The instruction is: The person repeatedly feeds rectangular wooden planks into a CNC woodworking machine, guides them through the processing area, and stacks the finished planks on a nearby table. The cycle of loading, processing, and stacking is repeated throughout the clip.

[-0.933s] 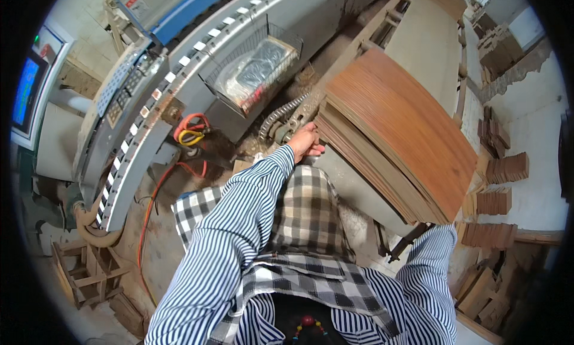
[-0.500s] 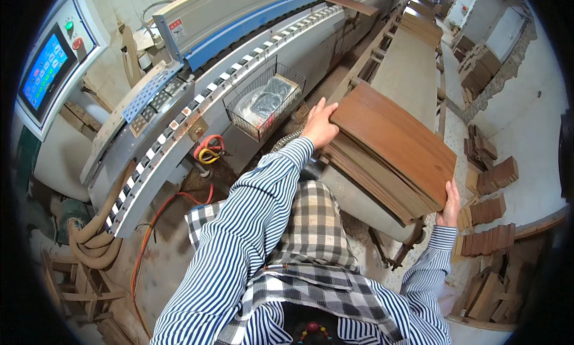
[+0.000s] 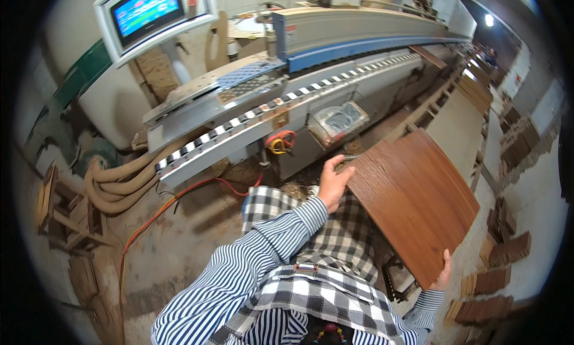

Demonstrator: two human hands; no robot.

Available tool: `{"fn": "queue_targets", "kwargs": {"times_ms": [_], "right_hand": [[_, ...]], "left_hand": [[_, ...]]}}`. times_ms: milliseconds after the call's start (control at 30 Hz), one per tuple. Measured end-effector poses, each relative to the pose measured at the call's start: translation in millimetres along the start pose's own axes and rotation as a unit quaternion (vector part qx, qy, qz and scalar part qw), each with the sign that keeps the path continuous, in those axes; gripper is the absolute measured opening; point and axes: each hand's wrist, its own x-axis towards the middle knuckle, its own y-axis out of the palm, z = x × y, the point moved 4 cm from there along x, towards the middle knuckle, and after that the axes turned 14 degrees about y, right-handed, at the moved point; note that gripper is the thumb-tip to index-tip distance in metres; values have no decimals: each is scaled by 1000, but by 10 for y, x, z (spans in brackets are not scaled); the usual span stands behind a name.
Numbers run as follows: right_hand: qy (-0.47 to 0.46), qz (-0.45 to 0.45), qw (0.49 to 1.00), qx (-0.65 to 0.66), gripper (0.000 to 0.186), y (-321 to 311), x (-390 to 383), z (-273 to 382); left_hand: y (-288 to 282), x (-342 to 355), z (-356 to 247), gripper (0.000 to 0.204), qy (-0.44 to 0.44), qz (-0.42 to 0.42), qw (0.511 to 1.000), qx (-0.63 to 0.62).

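A reddish-brown wood-grain panel (image 3: 412, 204) is held at a slant in front of my body. My left hand (image 3: 335, 184) grips its left edge near the far corner, with thumb and fingers closed on it. My right hand (image 3: 441, 270) has hold of the near right corner, partly hidden by the board. The stack beneath is mostly covered by this panel. Beyond it runs a long roller track (image 3: 463, 103) bearing pale boards. Below my hands is my black-and-white checked apron (image 3: 317, 288).
A long grey machine (image 3: 359, 46) with striped feed chain spans the upper view, with a screen panel (image 3: 149, 13), wire basket (image 3: 338, 121), looped hoses (image 3: 276, 143) and floor cable (image 3: 149, 219). A wooden stool (image 3: 60, 213) is left; board stacks (image 3: 490, 279) line the right. People appear far back.
Both hands have moved downward in view with the top panel, drawn toward me off the stack. My right hand came to the panel's corner. The view has swung, showing more of the machine.
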Motion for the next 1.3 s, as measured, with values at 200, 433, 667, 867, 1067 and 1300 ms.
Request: {"fn": "queue_targets", "kwargs": {"times_ms": [200,433,667,867,1067,1300], "right_hand": [[69,82,994,9,35,996,859,-848],[113,244,962,-48,40,2793,1025,-1886],[259,448,843,-148,40,3489,863,-2315],[226,462,840,-173,51,3091,784,-2128],[245,252,883,-313,31,1622,870,-2253],[245,217,921,-212,26,1183,786,-2251]], "left_hand": [[-821,-196,-681,31,53,-28,994,-88],[-1455,-492,-950,24,45,-79,996,-4],[-2037,-527,-1313,63,171,-146,967,118],[-2410,-343,-1439,64,257,-140,949,118],[-2173,-205,-1443,64,141,-91,975,143],[-1663,223,-1210,66,133,-102,976,140]]}}
